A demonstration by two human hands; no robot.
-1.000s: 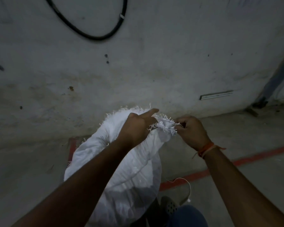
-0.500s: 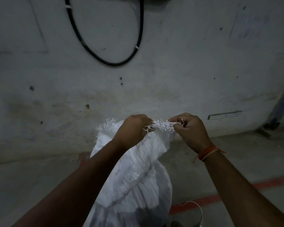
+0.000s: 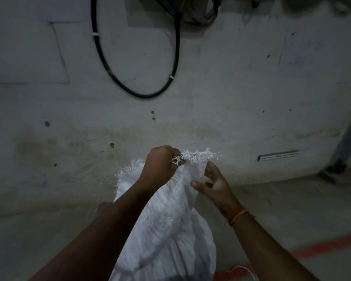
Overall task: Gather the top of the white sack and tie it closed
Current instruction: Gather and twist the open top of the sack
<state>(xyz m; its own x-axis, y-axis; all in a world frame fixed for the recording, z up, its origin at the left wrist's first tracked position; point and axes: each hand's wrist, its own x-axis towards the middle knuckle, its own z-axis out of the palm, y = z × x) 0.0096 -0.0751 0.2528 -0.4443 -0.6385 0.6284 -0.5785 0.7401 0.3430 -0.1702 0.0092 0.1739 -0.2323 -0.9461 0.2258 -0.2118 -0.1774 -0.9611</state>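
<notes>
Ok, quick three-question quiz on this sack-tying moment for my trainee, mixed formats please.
1. True or false: the left hand grips the frayed top edge of the white sack.
2. Multiple choice: the right hand is A) clamped on the frayed edge, B) open beside the sack with fingers spread, C) holding the black cable.
3. Fill in: the painted line on the floor near the sack is ____.

Key: 1 true; 2 B; 3 red.
</notes>
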